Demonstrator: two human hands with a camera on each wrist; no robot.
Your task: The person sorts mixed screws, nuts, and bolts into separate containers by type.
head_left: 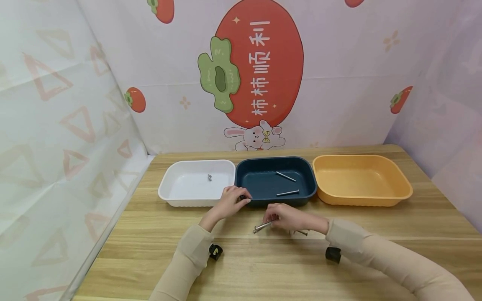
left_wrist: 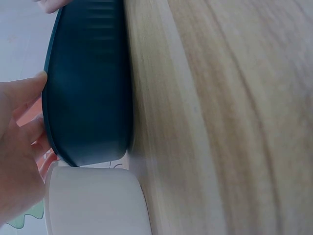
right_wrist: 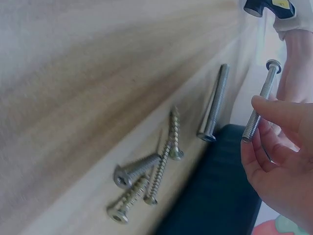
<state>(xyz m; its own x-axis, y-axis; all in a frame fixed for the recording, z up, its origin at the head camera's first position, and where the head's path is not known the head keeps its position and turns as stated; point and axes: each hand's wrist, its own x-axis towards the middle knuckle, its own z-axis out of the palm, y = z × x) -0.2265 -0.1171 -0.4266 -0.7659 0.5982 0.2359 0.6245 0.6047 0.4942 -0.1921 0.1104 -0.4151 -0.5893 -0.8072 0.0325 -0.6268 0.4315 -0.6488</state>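
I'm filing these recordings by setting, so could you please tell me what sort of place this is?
Probably a staged tabletop work area: a printed backdrop rises behind a wooden table, where loose screws lie near a row of trays.

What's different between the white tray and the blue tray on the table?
Contents: the white tray holds a few tiny silvery pieces, too small to identify; the blue tray holds two long bolts.
Place: the white tray ends the row; the blue tray sits between it and the yellow tray.
Colour: one is white, the other dark blue.
Shared: both are open, rounded rectangles.
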